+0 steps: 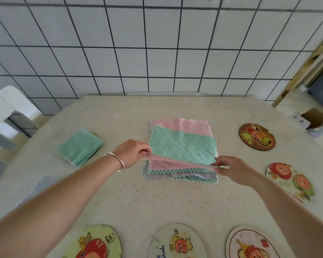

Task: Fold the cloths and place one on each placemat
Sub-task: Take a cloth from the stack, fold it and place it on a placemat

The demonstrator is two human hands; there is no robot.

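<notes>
A person's left hand (pixel 133 150) and right hand (pixel 231 167) each pinch an end of a pink-and-green cloth (pixel 181 144), both grips clamped on its folded near edge, above a stack of cloths (pixel 179 174) at the middle of the bench (pixel 157 202). A folded green cloth (pixel 79 147) lies on a placemat at far left, nearly hiding it. Bare round placemats sit at far right (pixel 257 136), right (pixel 289 180) and along the near edge (pixel 177 241). A silver bangle (pixel 117 161) circles the left wrist.
</notes>
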